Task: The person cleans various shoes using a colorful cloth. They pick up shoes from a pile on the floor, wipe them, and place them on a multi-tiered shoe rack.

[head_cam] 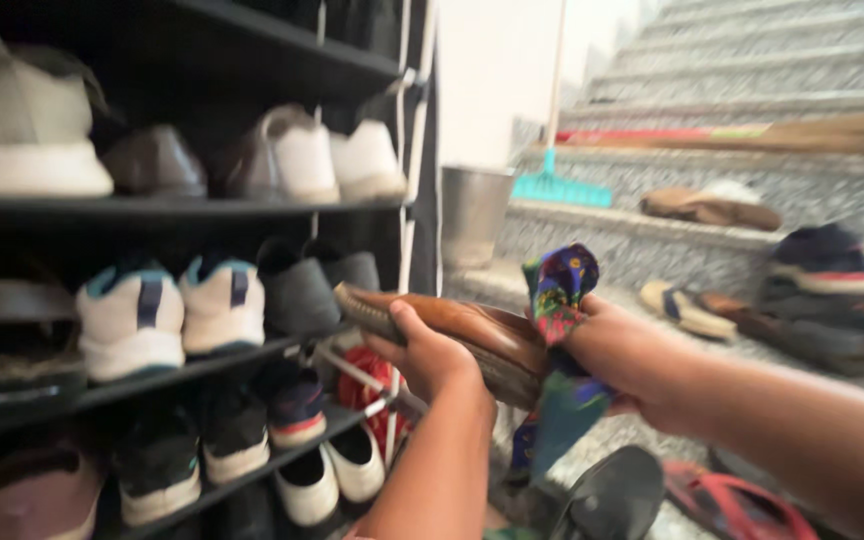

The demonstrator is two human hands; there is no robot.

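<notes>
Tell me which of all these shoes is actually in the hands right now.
The brown leather shoe: the left hand grips it, the right hand presses a multicoloured cloth on it. The others sit on rack, stairs or floor.

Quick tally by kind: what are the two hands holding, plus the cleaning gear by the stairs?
Brown shoe, in left hand: 1
Multicoloured cloth, in right hand: 1
Metal bucket: 1
Teal broom: 1
Total: 4

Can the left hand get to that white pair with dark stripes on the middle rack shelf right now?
Probably not yet: the left hand is gripping the brown shoe. The white pair sits unobstructed at the shelf front, close by.
</notes>
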